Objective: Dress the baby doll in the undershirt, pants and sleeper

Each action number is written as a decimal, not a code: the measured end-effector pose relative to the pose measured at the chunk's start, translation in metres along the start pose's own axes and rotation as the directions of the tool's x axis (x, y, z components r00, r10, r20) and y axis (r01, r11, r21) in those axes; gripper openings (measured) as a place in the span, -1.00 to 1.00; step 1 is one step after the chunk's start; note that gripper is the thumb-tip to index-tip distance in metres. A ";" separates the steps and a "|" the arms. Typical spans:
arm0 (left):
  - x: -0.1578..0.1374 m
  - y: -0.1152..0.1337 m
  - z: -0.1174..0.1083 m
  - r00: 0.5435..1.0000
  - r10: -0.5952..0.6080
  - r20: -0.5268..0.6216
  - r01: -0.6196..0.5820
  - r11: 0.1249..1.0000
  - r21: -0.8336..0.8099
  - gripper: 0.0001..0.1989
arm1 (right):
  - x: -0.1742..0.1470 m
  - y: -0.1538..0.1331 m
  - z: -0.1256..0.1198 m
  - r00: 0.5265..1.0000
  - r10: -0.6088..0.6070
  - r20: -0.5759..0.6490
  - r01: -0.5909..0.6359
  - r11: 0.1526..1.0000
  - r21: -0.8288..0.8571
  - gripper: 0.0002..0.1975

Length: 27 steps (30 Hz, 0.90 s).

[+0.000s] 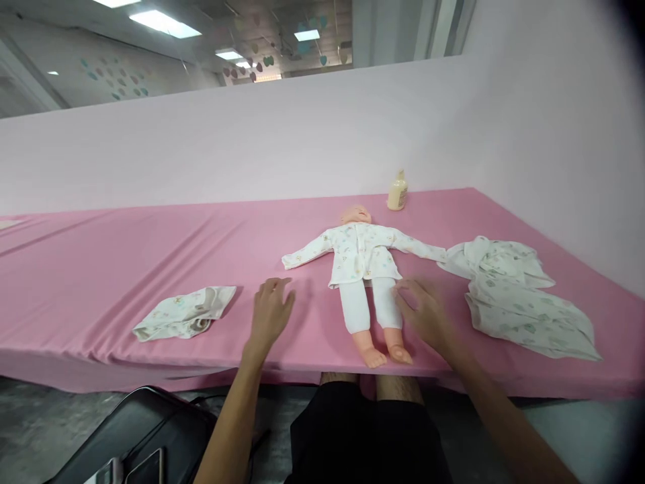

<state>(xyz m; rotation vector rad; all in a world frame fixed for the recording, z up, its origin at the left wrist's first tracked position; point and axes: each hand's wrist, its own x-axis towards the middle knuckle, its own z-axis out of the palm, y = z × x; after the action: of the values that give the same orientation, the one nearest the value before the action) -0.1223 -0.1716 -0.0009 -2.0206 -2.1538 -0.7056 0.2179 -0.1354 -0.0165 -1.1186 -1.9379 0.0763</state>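
A baby doll [363, 269] lies on its back on the pink table [125, 269], dressed in a white patterned shirt and white pants, feet toward me. My left hand [271, 310] rests flat on the cloth left of the doll, fingers spread, holding nothing. My right hand [426, 314] hovers beside the doll's near leg, fingers apart, touching or almost touching the pants. A small folded white garment [185, 312] lies left of my left hand. A crumpled white patterned garment [519, 296] lies to the right of the doll.
A cream bottle [398, 191] stands at the back near the pink wall, behind the doll's head. A black chair with a phone on it [146, 447] sits below the table's front edge at lower left. My legs are under the table edge.
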 end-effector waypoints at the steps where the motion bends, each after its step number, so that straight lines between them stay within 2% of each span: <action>1: -0.002 -0.019 -0.003 0.996 -0.094 0.001 0.094 0.994 0.062 -0.59 | -0.012 -0.001 -0.003 0.999 0.022 -0.031 -0.021 1.000 0.014 -0.85; 4: -0.012 -0.070 -0.013 0.938 -0.313 -0.150 0.334 0.932 0.143 -0.44 | -0.049 -0.006 -0.009 0.988 0.122 -0.098 -0.113 0.989 0.095 -0.88; 6: -0.021 -0.096 -0.020 0.861 -0.412 -0.299 0.462 0.879 0.120 -0.35 | -0.075 -0.012 -0.013 0.970 0.228 -0.081 -0.215 0.966 0.145 -0.85; 8: -0.031 -0.113 -0.026 0.829 -0.427 -0.362 0.489 0.867 0.095 -0.30 | -0.101 -0.020 -0.016 0.940 0.307 -0.148 -0.286 0.947 0.147 -0.82; 10: -0.039 -0.124 -0.030 0.802 -0.459 -0.383 0.533 0.839 0.111 -0.27 | -0.122 -0.030 -0.019 0.908 0.391 -0.152 -0.367 0.916 0.161 -0.80; 12: -0.043 -0.130 -0.032 0.793 -0.494 -0.356 0.578 0.795 0.183 -0.32 | -0.138 -0.040 -0.021 0.891 0.432 -0.142 -0.408 0.897 0.171 -0.78; 14: -0.043 -0.134 -0.032 0.816 -0.490 -0.306 0.568 0.778 0.268 -0.42 | -0.148 -0.050 -0.024 0.889 0.435 -0.143 -0.408 0.894 0.183 -0.78; 16: -0.042 -0.135 -0.033 0.837 -0.454 -0.305 0.536 0.792 0.292 -0.51 | -0.151 -0.060 -0.027 0.891 0.429 -0.147 -0.398 0.895 0.200 -0.80; 18: -0.044 -0.130 -0.036 0.833 -0.421 -0.359 0.518 0.821 0.239 -0.55 | -0.152 -0.070 -0.032 0.900 0.412 -0.144 -0.379 0.901 0.209 -0.82; 20: -0.052 -0.115 -0.042 0.808 -0.405 -0.428 0.494 0.862 0.117 -0.55 | -0.150 -0.082 -0.037 0.921 0.366 -0.131 -0.336 0.919 0.207 -0.85; 23: -0.078 -0.072 -0.053 0.765 -0.454 -0.457 0.407 0.891 -0.202 -0.55 | -0.148 -0.106 -0.041 0.960 0.265 -0.086 -0.243 0.948 0.207 -0.86; 25: -0.103 -0.031 -0.058 0.793 -0.536 -0.291 0.378 0.806 -0.456 -0.55 | -0.146 -0.123 -0.040 0.978 0.206 -0.042 -0.193 0.958 0.212 -0.78; 27: -0.129 0.012 -0.060 0.863 -0.499 -0.078 0.348 0.700 -0.623 -0.55 | -0.146 -0.137 -0.038 0.988 0.152 0.013 -0.151 0.965 0.214 -0.64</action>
<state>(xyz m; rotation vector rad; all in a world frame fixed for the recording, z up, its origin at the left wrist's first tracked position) -0.1103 -0.3134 0.0063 -1.4761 -2.4735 -1.7952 0.1837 -0.3361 -0.0280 -1.1183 -1.7900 0.3583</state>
